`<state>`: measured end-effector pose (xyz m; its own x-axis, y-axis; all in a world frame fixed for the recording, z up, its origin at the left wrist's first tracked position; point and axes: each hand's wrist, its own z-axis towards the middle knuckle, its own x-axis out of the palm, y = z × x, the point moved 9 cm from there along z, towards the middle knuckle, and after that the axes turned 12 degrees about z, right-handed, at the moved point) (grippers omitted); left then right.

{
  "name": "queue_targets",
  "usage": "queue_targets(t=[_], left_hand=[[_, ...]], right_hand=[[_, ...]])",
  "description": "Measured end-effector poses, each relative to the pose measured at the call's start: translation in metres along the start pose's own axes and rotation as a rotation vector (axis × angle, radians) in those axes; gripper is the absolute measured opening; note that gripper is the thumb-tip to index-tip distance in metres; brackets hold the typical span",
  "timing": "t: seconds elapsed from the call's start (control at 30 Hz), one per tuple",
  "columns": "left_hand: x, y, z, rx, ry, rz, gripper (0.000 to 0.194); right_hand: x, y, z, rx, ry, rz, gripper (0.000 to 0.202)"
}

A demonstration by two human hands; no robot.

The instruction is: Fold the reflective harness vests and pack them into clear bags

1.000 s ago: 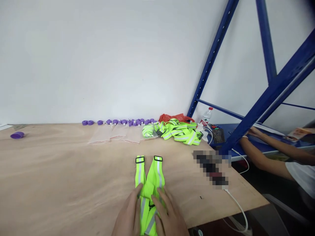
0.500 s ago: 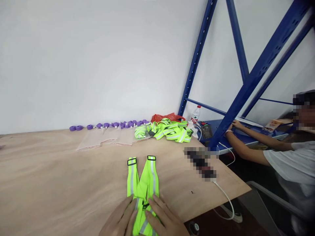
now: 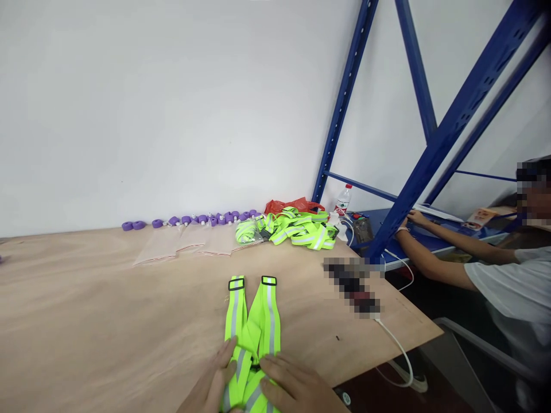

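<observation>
A neon-yellow strap harness (image 3: 270, 321) with grey reflective stripes lies on the table at the lower middle. Two of its straps point away from me and end in black buckles. My left hand (image 3: 212, 378) rests against the harness's left edge, its fingers close together and partly cut off by the frame. On the right side, my right hand (image 3: 299, 384) lies over the straps near a dark central fitting, fingers stretched out. The lowest part of the harness is out of frame.
Along the wall stand purple rolls (image 3: 157, 223), flat clear bags (image 3: 161, 246), a pile of neon straps (image 3: 301, 229), a red bag (image 3: 293, 205) and a bottle (image 3: 343, 199). A blurred dark object (image 3: 353, 287) with a white cable lies right; beyond the blue rack (image 3: 400, 212) a person (image 3: 508, 281) works.
The harness's buckle ends have shifted slightly right and nearer to me. My right hand has moved a little right, and my left hand has turned more onto its side.
</observation>
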<state>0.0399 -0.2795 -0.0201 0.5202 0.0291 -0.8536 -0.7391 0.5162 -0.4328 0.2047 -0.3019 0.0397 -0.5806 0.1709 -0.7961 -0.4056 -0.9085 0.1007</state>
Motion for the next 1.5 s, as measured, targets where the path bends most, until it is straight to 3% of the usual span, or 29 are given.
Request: queue_targets(t=[0.13,0.23,0.3,0.37,0.47,0.57,0.7,0.8,0.9,0.97,1.17,1.3,1.4,1.5], left_hand=[[-0.005,0.007,0.010,-0.078,0.180,-0.219,0.064],[-0.016,0.005,0.028,-0.136,0.226,-0.291,0.047],[-0.019,0.005,0.045,-0.226,0.197,-0.363,0.043],[-0.018,0.007,0.063,-0.315,0.097,-0.425,0.046],[-0.012,0.012,0.084,-0.381,-0.074,-0.435,0.047],[-0.006,0.016,0.095,-0.358,-0.189,-0.399,0.039],[-0.009,0.018,0.100,-0.326,-0.200,-0.352,0.032],[-0.020,0.013,0.101,-0.233,-0.111,-0.324,0.032],[-0.026,0.002,0.102,-0.027,0.063,-0.271,0.033],[-0.029,0.001,0.102,0.076,0.100,-0.186,0.034],[-0.033,0.011,0.112,0.097,-0.095,0.002,0.025],[-0.043,-0.002,0.106,0.236,-0.267,0.109,0.019],[-0.045,-0.013,0.095,0.394,-0.264,0.226,0.026],[-0.043,-0.013,0.084,0.453,-0.214,0.285,0.055]], right_hand=[[0.007,-0.010,0.002,0.011,0.040,0.201,0.023],[0.006,-0.031,0.002,0.241,0.057,0.462,0.031],[0.006,-0.052,-0.002,0.500,0.018,0.586,0.031],[0.009,-0.069,-0.008,0.712,-0.012,0.653,0.032],[0.014,-0.085,-0.008,0.843,-0.020,0.640,0.031],[0.014,-0.097,0.002,0.789,-0.018,0.521,0.025],[0.021,-0.103,0.013,0.684,0.067,0.391,0.025],[0.025,-0.103,0.016,0.640,0.131,0.334,0.027],[0.026,-0.102,0.018,0.611,0.159,0.316,0.028],[0.027,-0.099,0.023,0.570,0.174,0.328,0.028],[0.030,-0.098,0.041,0.424,0.193,0.253,0.029],[0.036,-0.104,0.036,0.425,0.129,0.205,0.029],[0.040,-0.107,0.029,0.424,0.107,0.137,0.021],[0.038,-0.102,0.024,0.350,0.140,0.121,0.023]])
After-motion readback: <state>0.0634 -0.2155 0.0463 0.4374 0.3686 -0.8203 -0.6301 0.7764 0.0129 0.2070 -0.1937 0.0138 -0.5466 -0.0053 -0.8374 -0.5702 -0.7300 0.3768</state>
